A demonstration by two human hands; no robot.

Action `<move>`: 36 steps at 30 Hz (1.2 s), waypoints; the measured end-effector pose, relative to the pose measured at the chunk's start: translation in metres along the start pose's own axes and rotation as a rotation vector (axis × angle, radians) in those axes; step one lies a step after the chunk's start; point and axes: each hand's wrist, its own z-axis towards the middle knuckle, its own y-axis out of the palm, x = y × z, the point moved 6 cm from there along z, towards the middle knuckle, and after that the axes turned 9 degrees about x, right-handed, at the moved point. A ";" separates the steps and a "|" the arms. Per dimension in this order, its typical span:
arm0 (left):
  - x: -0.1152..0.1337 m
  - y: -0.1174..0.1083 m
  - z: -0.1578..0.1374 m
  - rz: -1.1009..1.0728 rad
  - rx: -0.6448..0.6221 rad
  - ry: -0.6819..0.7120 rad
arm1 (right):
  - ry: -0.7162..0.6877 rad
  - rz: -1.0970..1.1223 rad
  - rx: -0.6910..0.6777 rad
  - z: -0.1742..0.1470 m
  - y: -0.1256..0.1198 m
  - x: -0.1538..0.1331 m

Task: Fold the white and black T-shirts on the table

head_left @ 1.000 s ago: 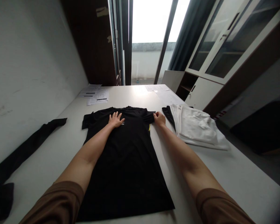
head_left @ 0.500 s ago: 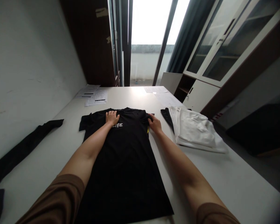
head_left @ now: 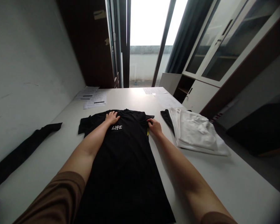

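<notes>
The black T-shirt (head_left: 126, 174) is matt, smooth cloth, softly rippled, with flat white lettering (head_left: 117, 128) across the chest. Brown sleeves (head_left: 57, 193) at near left and near right look like plain, dull fabric with loose folds. The white table (head_left: 224, 186) has a smooth, hard top, satin nearby and glossy at the far end, where it reflects light. The folded white cloth (head_left: 196, 130) on the right is matt and wrinkled. Thin, flat paper sheets (head_left: 96, 100) lie far left. The left wall (head_left: 25, 53) looks matt and scuffed. Far right, the cabinet (head_left: 206, 96) has smooth white panels and shiny, see-through glass panes (head_left: 238, 40).
</notes>
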 end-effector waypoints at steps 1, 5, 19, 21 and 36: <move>0.000 -0.002 0.001 0.002 0.000 0.006 | -0.002 0.002 0.000 0.000 0.000 0.000; -0.005 -0.011 -0.005 0.026 0.063 -0.001 | -0.009 -0.004 0.000 0.000 0.000 0.001; -0.058 -0.016 -0.027 0.105 0.080 -0.175 | 0.153 0.018 0.104 -0.003 -0.012 0.004; -0.058 -0.015 -0.025 0.098 0.063 -0.182 | 0.192 0.008 0.127 -0.004 -0.015 0.007; 0.080 -0.029 -0.135 -0.141 0.073 0.334 | 0.078 0.013 0.104 -0.008 -0.014 0.000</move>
